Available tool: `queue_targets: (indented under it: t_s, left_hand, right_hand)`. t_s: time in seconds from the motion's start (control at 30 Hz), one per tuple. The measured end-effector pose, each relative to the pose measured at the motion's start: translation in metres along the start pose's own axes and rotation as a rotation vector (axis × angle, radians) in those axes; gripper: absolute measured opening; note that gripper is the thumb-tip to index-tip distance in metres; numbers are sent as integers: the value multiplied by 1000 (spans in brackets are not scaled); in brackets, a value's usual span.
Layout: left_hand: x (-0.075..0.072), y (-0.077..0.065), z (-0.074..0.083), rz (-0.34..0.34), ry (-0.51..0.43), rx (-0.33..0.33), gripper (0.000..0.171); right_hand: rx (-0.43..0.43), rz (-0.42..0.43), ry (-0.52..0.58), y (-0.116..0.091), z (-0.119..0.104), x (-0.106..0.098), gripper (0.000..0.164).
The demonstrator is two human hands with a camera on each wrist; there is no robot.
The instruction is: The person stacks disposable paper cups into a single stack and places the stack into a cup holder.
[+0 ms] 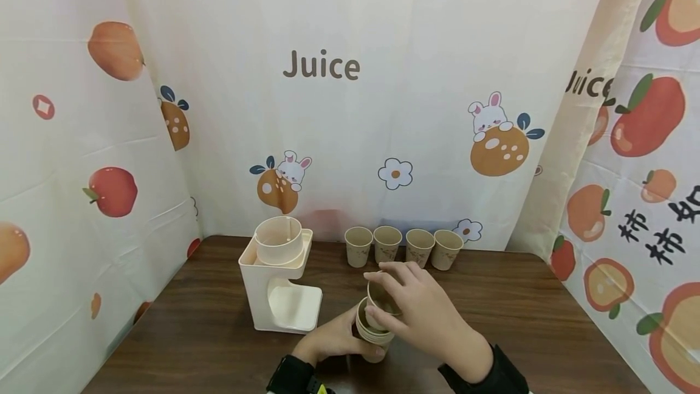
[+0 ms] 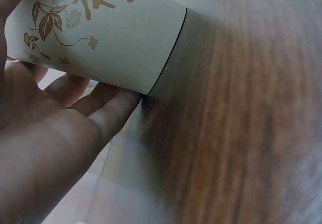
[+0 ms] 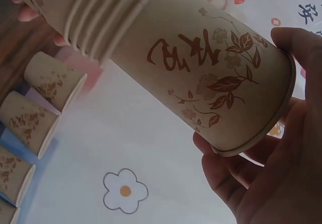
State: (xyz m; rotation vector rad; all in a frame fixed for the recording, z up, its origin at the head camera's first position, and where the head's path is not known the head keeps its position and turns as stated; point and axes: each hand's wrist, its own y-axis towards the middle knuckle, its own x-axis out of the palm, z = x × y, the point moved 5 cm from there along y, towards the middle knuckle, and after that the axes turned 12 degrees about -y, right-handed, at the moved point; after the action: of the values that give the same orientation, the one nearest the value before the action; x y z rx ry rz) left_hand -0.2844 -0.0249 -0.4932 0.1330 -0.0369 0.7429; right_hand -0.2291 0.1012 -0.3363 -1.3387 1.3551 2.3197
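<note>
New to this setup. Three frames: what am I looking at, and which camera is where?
No robot here, just a person's bare left hand and right hand. The wide picture comes from a camera on the head, looking forward and down. The other two come from cameras on the left and right wrists, looking at each hand's work. On the dark wooden table stand a white appliance and a row of four paper cups, near a cloth backdrop reading "Juice". The left hand holds a cup stack; the right grips the top cup by its rim.
</note>
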Motion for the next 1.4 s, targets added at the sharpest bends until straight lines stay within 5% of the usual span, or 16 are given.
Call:
queue_targets:
  t_s: [0.4,0.7,1.4]
  left_hand:
    - [-2,-1,-4,-1,-13,-28,71]
    - [2,-1,1,-38,-15,25,71]
    - [-2,-3,-4,7,11,-56,60]
  right_hand:
    - [-13,-37,18,-7,-7,22,43]
    - [-17,-59,28,-13,-9,37,41]
    - [-37,-131,89,-24,-10,59,38]
